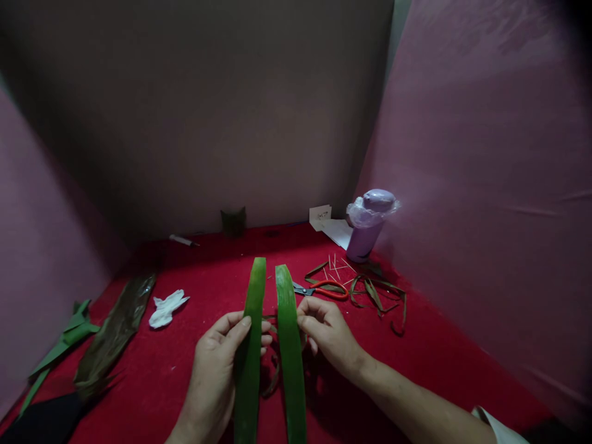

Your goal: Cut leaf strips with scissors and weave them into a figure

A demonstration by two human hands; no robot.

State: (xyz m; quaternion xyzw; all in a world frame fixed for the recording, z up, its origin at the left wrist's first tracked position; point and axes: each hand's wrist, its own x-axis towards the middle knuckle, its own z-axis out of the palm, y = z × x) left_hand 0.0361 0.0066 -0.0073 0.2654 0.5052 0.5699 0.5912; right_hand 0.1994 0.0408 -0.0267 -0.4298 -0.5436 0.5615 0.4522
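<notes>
Two long green leaf strips stand nearly upright side by side over the red cloth. My left hand (217,364) is closed on the left strip (252,333), thumb laid across its front. My right hand (326,330) pinches the right strip (289,333) at its edge, fingers curled. Both strips run down out of the bottom of the view. A curled leaf trimming (274,379) lies on the cloth between my hands.
Red-handled scissors (324,290) lie just behind my right hand, with toothpicks (337,266) and dried leaf scraps (377,296). A purple bottle (367,225) stands at the back right. A crumpled white tissue (166,308), a dark leaf bundle (115,330) and a folded green leaf (65,342) lie at left.
</notes>
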